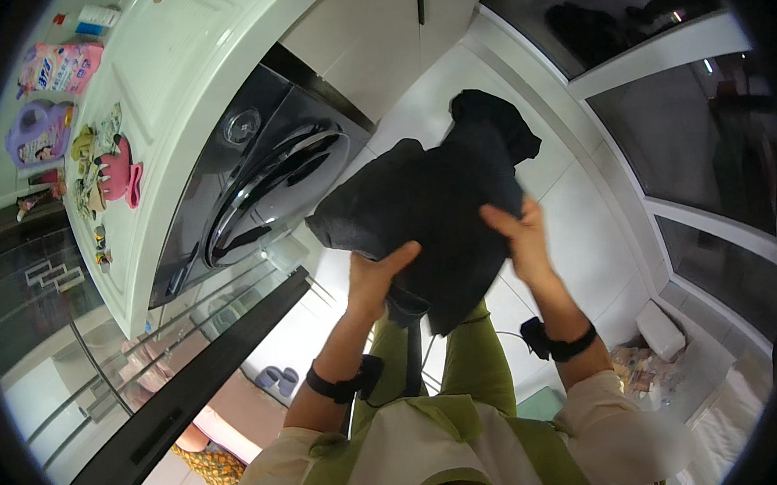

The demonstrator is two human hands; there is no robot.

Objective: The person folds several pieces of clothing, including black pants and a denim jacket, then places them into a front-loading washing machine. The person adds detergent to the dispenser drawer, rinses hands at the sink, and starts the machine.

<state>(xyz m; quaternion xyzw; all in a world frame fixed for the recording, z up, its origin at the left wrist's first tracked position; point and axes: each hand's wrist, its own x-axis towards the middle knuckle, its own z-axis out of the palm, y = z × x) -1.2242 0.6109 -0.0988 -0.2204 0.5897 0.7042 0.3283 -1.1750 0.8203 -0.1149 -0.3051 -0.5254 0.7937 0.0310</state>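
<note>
Between my two hands hangs a black garment (439,200), held up in front of my legs. My left hand (374,276) grips its left lower part, with the thumb lying on top of the cloth. My right hand (523,239) pinches the opposite side, thumb also on top, fingers partly hidden behind the fabric. One part of the garment spreads out to the left, and another bunches at the upper right. A dark front-loading washing machine (260,190) stands to the left, its round door (280,195) facing me.
Above the washer, a white counter (175,76) carries a purple detergent bottle (40,132), a pink detergent pouch (63,65) and a pink glove-like item (118,174). A black-framed glass door (192,384) is at lower left, windows (680,141) at right. Slippers (277,380) lie beyond the door.
</note>
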